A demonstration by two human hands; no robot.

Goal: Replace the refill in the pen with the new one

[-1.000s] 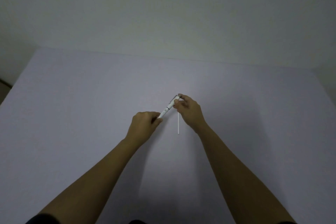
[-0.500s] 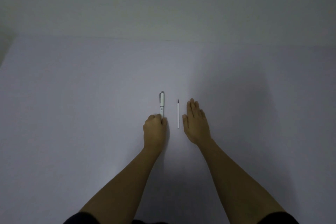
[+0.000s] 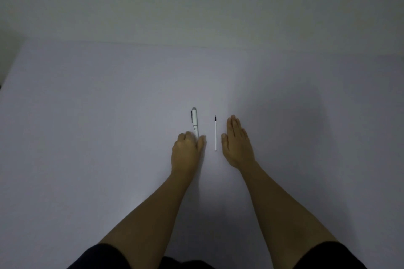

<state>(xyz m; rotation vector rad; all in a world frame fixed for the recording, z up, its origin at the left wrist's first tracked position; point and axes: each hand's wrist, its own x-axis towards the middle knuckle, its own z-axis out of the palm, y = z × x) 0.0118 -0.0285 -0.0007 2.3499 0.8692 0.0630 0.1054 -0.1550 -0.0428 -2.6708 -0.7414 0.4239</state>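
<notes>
A white pen (image 3: 194, 121) with a clip lies on the pale table (image 3: 109, 116), pointing away from me. My left hand (image 3: 187, 153) is curled around the pen's near end, which its fingers hide; the fingertips look blurred. A thin white refill (image 3: 215, 135) with a dark tip lies parallel to the pen, just to its right, untouched. My right hand (image 3: 237, 144) rests flat on the table to the right of the refill, fingers straight and holding nothing.
The table's far edge meets a plain wall (image 3: 196, 6). Its left edge shows at the far left. Both bare forearms reach in from the bottom of the view.
A second ago both hands held the pen above the table. The pen now lies left of the refill; my right hand has let go and lies flat. My left hand stays at its end.
</notes>
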